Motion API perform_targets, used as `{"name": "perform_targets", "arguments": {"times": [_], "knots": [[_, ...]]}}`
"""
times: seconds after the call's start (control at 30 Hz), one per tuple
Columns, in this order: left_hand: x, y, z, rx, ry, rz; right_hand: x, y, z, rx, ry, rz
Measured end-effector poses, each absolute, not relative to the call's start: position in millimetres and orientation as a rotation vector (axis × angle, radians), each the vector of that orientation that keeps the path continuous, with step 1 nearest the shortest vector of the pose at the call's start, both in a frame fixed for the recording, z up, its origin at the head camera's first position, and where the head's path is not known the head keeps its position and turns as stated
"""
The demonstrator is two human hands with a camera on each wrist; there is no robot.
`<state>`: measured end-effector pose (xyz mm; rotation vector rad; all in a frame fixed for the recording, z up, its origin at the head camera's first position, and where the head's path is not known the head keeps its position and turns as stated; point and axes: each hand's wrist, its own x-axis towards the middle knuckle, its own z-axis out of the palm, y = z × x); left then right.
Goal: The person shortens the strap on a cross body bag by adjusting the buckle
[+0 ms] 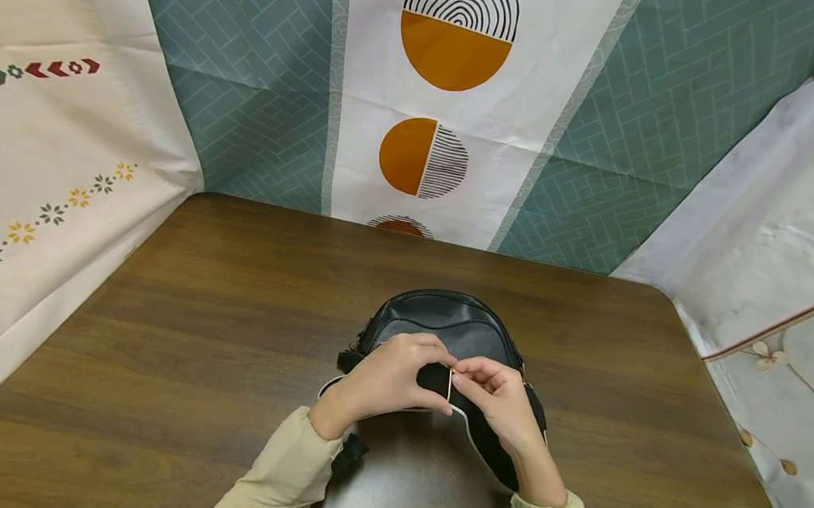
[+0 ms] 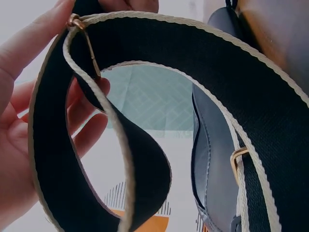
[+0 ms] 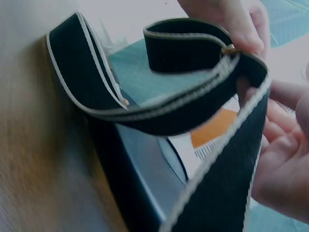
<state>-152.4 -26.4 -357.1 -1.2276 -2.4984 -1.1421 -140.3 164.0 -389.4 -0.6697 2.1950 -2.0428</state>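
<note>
A black handbag (image 1: 445,321) lies on the table in front of both hands. Its wide black strap (image 2: 193,53) has cream edging and loops between the hands. At the loop's top a gold-coloured slider buckle (image 2: 91,46) sits on the strap, also seen in the right wrist view as a small metal end (image 3: 231,49). My left hand (image 1: 398,373) holds the strap at this buckle, thumb and fingers on opposite edges. Beside it, my right hand (image 1: 499,397) pinches the strap close to the buckle. A second gold buckle (image 2: 236,162) shows farther along the strap.
The brown wooden table (image 1: 191,349) extends to both sides of the bag. A patterned green and white cloth (image 1: 260,115) hangs behind it. Pale cloths border the left and right sides.
</note>
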Motion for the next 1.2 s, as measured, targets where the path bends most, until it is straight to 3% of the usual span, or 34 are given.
{"name": "perform_targets", "arguments": {"times": [0.2, 0.77, 1.2], "knots": [[-153.6, -29.3, -356.9, -1.206, -2.467, -1.158, -139.3, 174.4, -386.5, -0.962, 2.181, -1.861], [-152.8, -22.3, -360.3, -1.199, -2.346, -1.296, -124.9, 148.2, -364.8, -1.013, 2.786, -1.553], [-153.5, -24.8, -363.8, -1.232, -2.304, -1.178, -124.9, 148.9, -366.9, -1.086, 2.738, -1.598]]}}
